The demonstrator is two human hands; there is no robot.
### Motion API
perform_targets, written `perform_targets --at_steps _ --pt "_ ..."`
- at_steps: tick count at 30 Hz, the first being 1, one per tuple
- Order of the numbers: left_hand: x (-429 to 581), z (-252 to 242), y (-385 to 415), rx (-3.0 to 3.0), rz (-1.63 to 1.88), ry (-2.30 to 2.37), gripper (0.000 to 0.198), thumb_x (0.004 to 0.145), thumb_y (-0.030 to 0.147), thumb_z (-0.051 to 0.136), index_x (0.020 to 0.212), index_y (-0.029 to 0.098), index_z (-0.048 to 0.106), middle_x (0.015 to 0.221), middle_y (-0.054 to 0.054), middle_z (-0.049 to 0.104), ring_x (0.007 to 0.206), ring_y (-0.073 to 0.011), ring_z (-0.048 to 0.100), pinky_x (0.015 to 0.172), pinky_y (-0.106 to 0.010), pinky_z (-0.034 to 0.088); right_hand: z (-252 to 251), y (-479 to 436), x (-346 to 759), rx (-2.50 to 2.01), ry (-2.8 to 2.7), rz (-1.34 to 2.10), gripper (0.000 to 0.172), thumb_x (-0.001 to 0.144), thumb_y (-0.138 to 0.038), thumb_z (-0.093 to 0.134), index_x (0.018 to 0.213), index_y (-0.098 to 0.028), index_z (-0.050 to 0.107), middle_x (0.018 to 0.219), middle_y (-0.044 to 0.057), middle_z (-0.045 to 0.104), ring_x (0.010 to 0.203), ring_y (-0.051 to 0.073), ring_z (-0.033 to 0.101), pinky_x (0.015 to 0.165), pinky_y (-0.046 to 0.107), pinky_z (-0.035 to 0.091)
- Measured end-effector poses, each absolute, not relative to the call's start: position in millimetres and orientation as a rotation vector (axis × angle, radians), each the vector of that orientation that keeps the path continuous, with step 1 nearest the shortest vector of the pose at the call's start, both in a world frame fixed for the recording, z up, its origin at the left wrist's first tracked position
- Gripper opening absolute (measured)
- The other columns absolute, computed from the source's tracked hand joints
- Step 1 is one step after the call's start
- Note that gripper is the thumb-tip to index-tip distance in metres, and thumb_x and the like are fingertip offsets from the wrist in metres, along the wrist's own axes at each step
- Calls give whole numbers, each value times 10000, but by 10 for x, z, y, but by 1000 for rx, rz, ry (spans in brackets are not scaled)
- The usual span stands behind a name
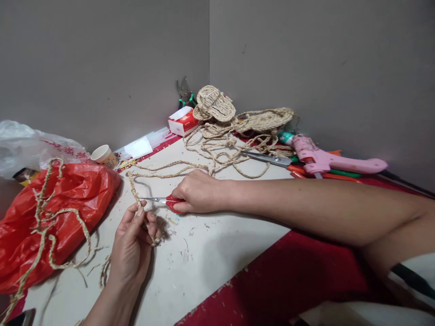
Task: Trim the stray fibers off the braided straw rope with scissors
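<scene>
Near the middle of the table, my left hand [133, 240] pinches a braided straw rope [132, 186] between thumb and fingers. The rope rises above the fingertips, then bends to the right and runs back across the table. Its lower end pokes out below the curled fingers. My right hand [195, 192] is closed around the red handles of a small pair of scissors [159, 199]. The blades point left, with their tips at the rope just above my left fingertips. Whether the blades touch the rope I cannot tell.
Straw rope coils [214, 104] lie at the back beside a tissue box [183, 121] and green-handled pruners [185, 93]. To the right are a pink glue gun [340, 160] and larger shears [272, 158]. On the left, a red plastic bag [91, 185] carries rope pieces, near a tipped paper cup [104, 156].
</scene>
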State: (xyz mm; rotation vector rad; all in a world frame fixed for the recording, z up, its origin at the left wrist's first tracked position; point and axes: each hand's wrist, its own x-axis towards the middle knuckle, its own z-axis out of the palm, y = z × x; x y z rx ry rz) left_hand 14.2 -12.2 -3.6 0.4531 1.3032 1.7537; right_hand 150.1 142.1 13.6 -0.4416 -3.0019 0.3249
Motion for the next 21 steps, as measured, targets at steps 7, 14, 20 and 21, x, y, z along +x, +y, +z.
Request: perform_targets --at_steps 7,14,20,21 --pt "140 -68 -121 502 1762 1382 242 790 259 740 981 146 645 731 -34 654 487 -86 449 460 -221 411 110 1429 1498 -459 -2929 294 364 872 -426 504 780 -178 755 692 70 728 548 127 500 548 284 195" --pt "159 -75 -135 567 1723 1383 170 850 274 675 944 144 617 728 -38 665 499 -95 466 484 -231 415 92 1419 1503 -391 -2948 266 403 829 -496 508 806 -172 747 693 83 726 547 140 528 545 288 191" --pt "172 -81 -128 618 1685 1407 159 861 296 660 934 163 612 736 -39 677 487 -94 465 480 -230 414 95 1421 1514 -405 -2945 272 396 829 -489 507 799 -175 746 680 78 722 561 152 551 544 292 194" --pt "177 -83 -125 629 1680 1410 161 860 302 662 929 164 617 734 -35 674 484 -94 464 478 -232 416 96 1422 1513 -407 -2946 270 397 828 -492 509 798 -175 746 677 78 722 561 152 552 543 291 192"
